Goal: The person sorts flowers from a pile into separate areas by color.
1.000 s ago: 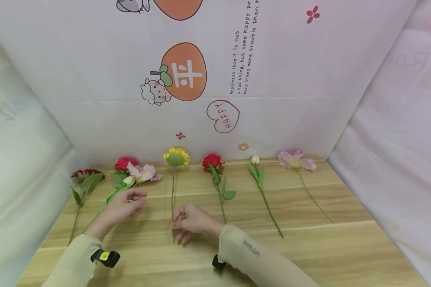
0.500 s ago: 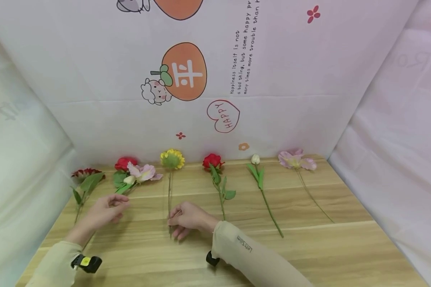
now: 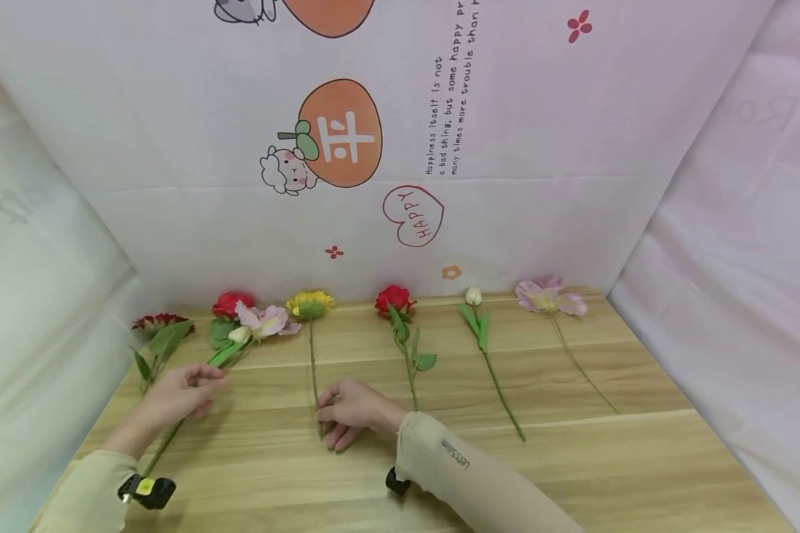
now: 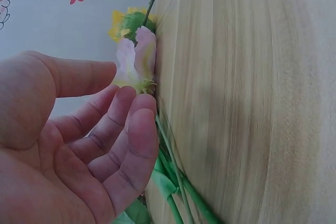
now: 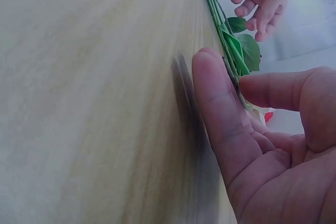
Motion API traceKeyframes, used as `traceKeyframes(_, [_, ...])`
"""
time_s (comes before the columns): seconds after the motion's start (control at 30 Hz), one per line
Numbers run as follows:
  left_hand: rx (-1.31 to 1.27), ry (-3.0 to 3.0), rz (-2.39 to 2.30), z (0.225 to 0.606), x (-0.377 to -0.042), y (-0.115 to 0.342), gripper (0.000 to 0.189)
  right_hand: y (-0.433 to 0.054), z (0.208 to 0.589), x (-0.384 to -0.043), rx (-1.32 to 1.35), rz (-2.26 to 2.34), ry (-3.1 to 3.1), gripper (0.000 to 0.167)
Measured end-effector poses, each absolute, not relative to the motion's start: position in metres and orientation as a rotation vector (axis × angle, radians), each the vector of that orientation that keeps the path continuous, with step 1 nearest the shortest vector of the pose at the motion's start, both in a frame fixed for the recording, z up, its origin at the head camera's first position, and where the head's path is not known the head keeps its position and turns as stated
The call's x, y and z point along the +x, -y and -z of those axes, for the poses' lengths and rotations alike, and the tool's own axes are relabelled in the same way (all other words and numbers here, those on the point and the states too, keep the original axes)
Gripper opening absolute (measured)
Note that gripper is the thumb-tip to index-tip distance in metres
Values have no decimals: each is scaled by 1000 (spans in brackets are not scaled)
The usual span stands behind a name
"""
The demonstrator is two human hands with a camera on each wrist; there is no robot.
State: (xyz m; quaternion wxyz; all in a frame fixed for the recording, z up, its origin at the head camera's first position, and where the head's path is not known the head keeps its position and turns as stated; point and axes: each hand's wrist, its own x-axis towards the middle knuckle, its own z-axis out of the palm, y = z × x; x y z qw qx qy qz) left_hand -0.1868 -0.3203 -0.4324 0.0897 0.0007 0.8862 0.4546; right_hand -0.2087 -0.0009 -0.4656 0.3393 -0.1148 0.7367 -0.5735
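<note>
My right hand pinches the lower stem of a yellow flower. The flower's head lies at the table's back edge, beside the pink flower of a small group. In that group are also a red rose and a white tulip, with their stems running toward me under my left hand. That hand hovers over the green stems, fingers loosely bent and nothing between them. In the right wrist view, my thumb and fingers close around the thin stem.
A dark red flower with leaves lies at the far left. To the right lie another red rose, a white tulip and a pink flower, spaced apart on the wooden table. White printed cloth rises behind.
The yellow flower's head has swung left and lower, toward the pink flower, with its stem still in my right hand. My left hand has drawn left and toward me.
</note>
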Motion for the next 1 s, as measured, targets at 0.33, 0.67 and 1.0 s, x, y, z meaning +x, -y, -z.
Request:
traceKeyframes(0.33, [-38, -2625, -1322, 432, -187, 327, 45, -6, 464, -208, -308, 1502, -1898, 17])
traceKeyframes(0.67, [14, -2759, -1161, 432, -188, 332, 41, -14, 462, -210, -326, 1520, -1855, 20])
traceKeyframes(1.0, [127, -2959, -871, 434, -190, 336, 40, -21, 459, -211, -344, 1522, -1842, 22])
